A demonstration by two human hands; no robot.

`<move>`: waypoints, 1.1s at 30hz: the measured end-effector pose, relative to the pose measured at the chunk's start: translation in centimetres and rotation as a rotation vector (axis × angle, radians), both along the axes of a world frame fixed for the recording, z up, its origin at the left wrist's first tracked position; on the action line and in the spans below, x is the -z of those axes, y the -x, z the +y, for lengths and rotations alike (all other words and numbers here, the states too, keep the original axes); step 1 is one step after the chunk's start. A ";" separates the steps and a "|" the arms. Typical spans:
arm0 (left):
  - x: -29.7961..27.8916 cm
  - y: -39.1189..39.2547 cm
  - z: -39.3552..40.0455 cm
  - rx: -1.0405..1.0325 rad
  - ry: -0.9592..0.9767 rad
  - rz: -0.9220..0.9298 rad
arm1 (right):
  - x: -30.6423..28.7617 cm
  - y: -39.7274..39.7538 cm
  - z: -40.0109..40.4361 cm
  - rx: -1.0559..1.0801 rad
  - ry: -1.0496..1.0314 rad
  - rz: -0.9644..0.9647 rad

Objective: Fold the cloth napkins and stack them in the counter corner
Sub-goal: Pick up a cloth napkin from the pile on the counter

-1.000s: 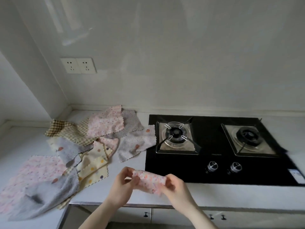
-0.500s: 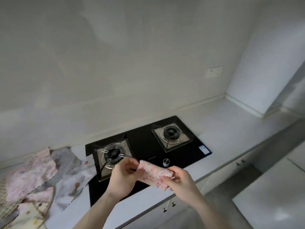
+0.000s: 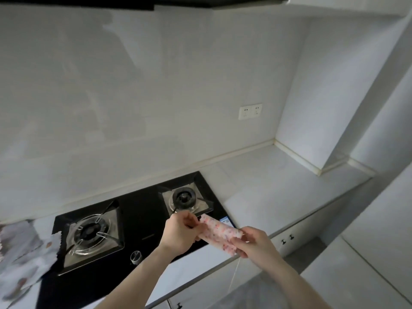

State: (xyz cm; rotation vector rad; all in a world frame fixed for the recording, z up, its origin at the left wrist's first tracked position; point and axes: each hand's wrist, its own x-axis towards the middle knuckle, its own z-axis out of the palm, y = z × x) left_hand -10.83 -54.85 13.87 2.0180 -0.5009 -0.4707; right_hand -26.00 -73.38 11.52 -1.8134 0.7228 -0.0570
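A folded pink dotted napkin [image 3: 219,233] hangs in the air over the hob's right front corner, stretched between both hands. My left hand [image 3: 179,233] pinches its left end, and my right hand [image 3: 253,241] grips its right end. A thin thread dangles from the napkin near my right hand. Unfolded grey and patterned napkins [image 3: 24,253] lie at the far left edge, partly cut off and blurred. The counter corner [image 3: 273,144] is at the back right, where the white counter [image 3: 267,186] meets the wall and a boxed column.
A black two-burner gas hob [image 3: 138,217] is set in the counter below my hands, with a knob [image 3: 136,257] at its front. A double wall socket [image 3: 250,111] sits above the right counter. Cabinet fronts with small handles [image 3: 287,238] run under the counter edge.
The view has swung right, from the napkin pile to the hob and the right corner. Both hands have carried the folded pink napkin rightward, still holding its ends.
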 end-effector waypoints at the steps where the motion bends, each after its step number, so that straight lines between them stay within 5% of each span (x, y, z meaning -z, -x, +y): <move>1: -0.2 0.0 -1.4 -0.014 -0.003 0.004 | -0.4 -0.2 -1.5 -0.002 -0.004 0.003; 15: 0.1 -7.9 -18.5 0.011 -0.168 -0.142 | 0.5 -6.7 -16.6 0.109 -0.054 0.001; 33: 3.4 -16.7 -35.7 0.185 -0.395 -0.136 | 8.9 -14.0 -37.9 0.610 -0.342 0.078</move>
